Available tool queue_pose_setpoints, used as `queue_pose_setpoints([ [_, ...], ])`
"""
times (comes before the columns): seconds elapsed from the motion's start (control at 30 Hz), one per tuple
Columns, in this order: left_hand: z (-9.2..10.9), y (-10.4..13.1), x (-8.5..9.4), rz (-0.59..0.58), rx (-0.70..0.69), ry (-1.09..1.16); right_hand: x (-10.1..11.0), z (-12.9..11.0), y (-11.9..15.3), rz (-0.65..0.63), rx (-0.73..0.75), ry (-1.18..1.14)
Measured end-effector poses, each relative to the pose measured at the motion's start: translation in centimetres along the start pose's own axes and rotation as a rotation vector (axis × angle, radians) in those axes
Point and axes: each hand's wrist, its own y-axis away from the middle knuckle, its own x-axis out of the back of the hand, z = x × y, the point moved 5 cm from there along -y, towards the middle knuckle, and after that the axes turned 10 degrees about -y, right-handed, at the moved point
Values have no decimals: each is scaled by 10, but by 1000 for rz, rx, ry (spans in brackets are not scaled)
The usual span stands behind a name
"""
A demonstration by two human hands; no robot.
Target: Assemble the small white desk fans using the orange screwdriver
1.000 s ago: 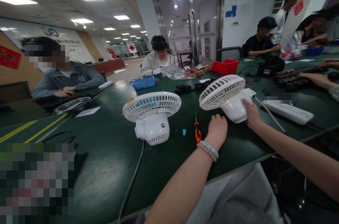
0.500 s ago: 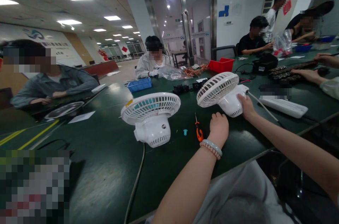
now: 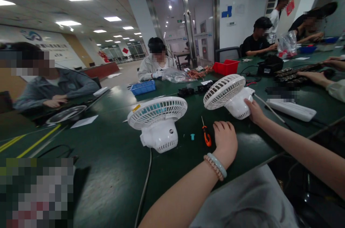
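My right hand [image 3: 254, 112] grips the white plastic motor housing of a small fan [image 3: 225, 93], whose slatted round guard faces away from me. My left hand [image 3: 225, 138] lies on the table in front of that fan, fingers curled in. Its palm and fingertips are hidden, so whatever it may hold cannot be made out. Just left of it lies a screwdriver [image 3: 206, 136] with an orange and black handle. A small teal plastic piece [image 3: 192, 136] sits farther left. Beside that stands a second white fan [image 3: 161, 133], teal blades showing through its guard, its cord running toward me.
A blue tray [image 3: 142, 88], black parts [image 3: 185, 92] and a red bin [image 3: 225, 67] are farther back on the green table [image 3: 107, 174]. A white power strip [image 3: 292, 109] lies at right. Co-workers sit around; one's hand [image 3: 314, 77] touches dark metal parts.
My left hand has drawn back from the held fan toward me and now lies lower, close to the screwdriver. My right hand keeps its hold on the fan. The view has shifted slightly.
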Motion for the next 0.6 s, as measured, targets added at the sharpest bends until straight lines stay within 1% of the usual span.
queue_pose_setpoints([
  [0.03,-5,4,-2,0,12,5,1,2,0,-5,-20,-7],
  [0.1,-13,11,-6,0,18,16,3,3,-1,1,-12,-9],
  [0.23,-21,19,-8,-2,18,62,9,5,-6,18,-16,-7],
  [0.37,-25,20,-4,0,44,86,10,5,-8,20,-42,-12],
  [0.5,-25,20,2,32,-6,88,8,2,-6,-1,-49,-10],
  [0.6,-25,21,6,30,-51,105,10,2,-5,20,-44,1],
])
